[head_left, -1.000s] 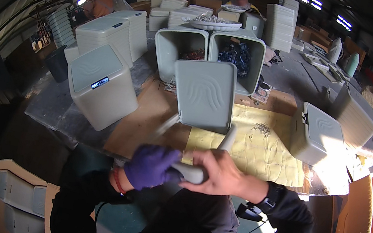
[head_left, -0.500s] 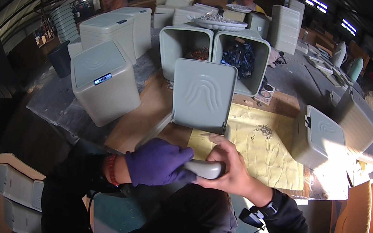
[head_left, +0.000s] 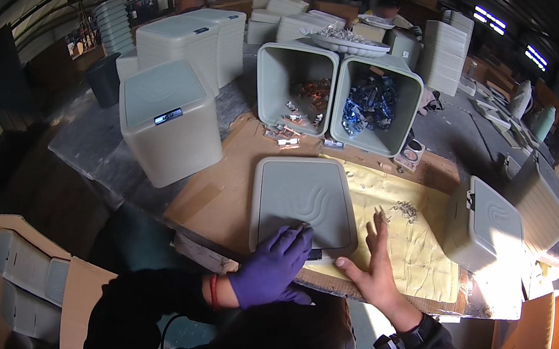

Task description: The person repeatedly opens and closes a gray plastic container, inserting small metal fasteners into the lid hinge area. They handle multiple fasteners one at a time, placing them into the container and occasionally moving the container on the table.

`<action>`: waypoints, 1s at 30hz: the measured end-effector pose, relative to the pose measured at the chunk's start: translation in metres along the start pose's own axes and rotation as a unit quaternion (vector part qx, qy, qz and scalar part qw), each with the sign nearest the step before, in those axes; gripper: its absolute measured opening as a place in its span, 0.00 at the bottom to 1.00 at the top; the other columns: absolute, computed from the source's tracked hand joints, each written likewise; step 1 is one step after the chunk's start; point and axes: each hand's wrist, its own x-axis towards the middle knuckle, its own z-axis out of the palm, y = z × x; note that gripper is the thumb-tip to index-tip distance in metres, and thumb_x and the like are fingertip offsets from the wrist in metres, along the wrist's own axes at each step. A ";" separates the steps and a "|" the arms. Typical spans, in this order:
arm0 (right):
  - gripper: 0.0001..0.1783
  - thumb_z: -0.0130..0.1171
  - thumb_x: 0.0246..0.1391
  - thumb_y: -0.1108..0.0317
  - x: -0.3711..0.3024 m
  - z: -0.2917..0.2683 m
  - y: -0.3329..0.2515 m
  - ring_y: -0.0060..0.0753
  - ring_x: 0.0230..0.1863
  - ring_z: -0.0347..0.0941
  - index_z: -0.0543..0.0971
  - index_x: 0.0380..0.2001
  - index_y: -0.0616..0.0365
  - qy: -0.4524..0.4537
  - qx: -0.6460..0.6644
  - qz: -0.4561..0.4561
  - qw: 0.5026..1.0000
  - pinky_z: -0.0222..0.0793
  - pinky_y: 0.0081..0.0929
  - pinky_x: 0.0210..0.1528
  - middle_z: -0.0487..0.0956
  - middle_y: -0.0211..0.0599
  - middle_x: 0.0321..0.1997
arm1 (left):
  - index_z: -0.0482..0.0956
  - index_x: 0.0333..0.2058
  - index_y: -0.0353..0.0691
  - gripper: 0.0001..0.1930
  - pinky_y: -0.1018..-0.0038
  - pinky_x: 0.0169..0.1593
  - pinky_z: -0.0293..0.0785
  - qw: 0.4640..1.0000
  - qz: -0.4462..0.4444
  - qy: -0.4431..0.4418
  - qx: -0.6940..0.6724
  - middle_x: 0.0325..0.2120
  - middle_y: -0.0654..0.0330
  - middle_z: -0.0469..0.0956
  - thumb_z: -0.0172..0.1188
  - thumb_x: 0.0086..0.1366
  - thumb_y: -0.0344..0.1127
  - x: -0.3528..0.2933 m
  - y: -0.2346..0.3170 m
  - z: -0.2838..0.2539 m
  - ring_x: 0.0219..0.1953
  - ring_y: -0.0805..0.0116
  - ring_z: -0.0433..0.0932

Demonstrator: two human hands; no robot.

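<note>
A grey-green square bin lid (head_left: 304, 200) with a raised wavy pattern lies flat in front of me, on cardboard and a yellow sheet. My left hand (head_left: 272, 265), in a purple glove, rests on its near edge with the fingers stretched out. A small dark piece (head_left: 314, 254) shows on that edge, just right of the glove. At the lid's near right corner is my bare right hand (head_left: 376, 277), its fingers spread and holding nothing. Whether its thumb touches the lid, I cannot tell.
Two bins lying on their sides hold orange parts (head_left: 318, 89) and blue parts (head_left: 371, 105). A lidded bin (head_left: 169, 131) stands left, another (head_left: 483, 225) right. Small metal pieces (head_left: 404, 210) lie on the yellow sheet (head_left: 421, 252). An open carton (head_left: 76, 310) sits lower left. People work far back.
The lid panel stood upright and now lies flat. Both hands have let go of the grey rounded part they gripped near the table edge. My view has shifted slightly.
</note>
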 end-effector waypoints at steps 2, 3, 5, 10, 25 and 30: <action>0.66 0.72 0.56 0.64 0.000 0.006 0.005 0.57 0.80 0.46 0.30 0.76 0.61 -0.031 -0.028 0.019 0.999 0.50 0.45 0.77 0.41 0.59 0.81 | 0.77 0.55 0.38 0.44 0.40 0.69 0.54 0.997 -0.018 0.078 0.000 0.69 0.44 0.60 0.65 0.53 0.72 -0.018 -0.009 0.020 0.69 0.33 0.56; 0.66 0.72 0.55 0.65 0.000 0.009 0.007 0.56 0.80 0.46 0.30 0.76 0.61 -0.029 -0.026 0.052 0.998 0.50 0.44 0.77 0.42 0.59 0.81 | 0.76 0.56 0.39 0.45 0.38 0.69 0.53 0.992 -0.023 0.120 -0.005 0.70 0.43 0.58 0.65 0.53 0.72 -0.025 -0.018 0.023 0.70 0.31 0.55; 0.66 0.73 0.55 0.67 -0.002 0.016 0.009 0.53 0.80 0.47 0.31 0.76 0.61 -0.040 -0.036 0.063 0.997 0.49 0.42 0.77 0.43 0.60 0.81 | 0.73 0.65 0.45 0.48 0.39 0.72 0.48 0.977 -0.134 0.163 0.015 0.73 0.44 0.52 0.68 0.52 0.70 -0.034 -0.029 0.028 0.72 0.31 0.52; 0.63 0.70 0.53 0.73 -0.019 0.024 -0.016 0.57 0.80 0.46 0.33 0.76 0.64 -0.083 -0.029 -0.056 0.994 0.47 0.41 0.78 0.43 0.63 0.80 | 0.74 0.65 0.50 0.40 0.41 0.74 0.44 0.980 -0.096 0.169 -0.029 0.73 0.46 0.55 0.67 0.58 0.63 -0.069 -0.041 0.017 0.75 0.36 0.50; 0.39 0.63 0.61 0.70 -0.053 -0.300 0.086 0.52 0.78 0.54 0.60 0.73 0.53 0.378 -0.519 0.065 0.764 0.55 0.50 0.75 0.59 0.53 0.77 | 0.76 0.63 0.48 0.35 0.52 0.62 0.72 0.894 -0.314 0.309 0.087 0.64 0.33 0.67 0.74 0.58 0.53 -0.100 -0.278 -0.126 0.64 0.35 0.70; 0.36 0.66 0.55 0.75 -0.130 -0.416 0.184 0.49 0.66 0.66 0.68 0.68 0.55 0.463 -0.429 0.186 0.754 0.63 0.46 0.68 0.72 0.49 0.64 | 0.76 0.63 0.47 0.35 0.52 0.62 0.72 0.892 -0.305 0.298 0.150 0.63 0.31 0.67 0.71 0.60 0.56 -0.098 -0.278 -0.128 0.64 0.32 0.69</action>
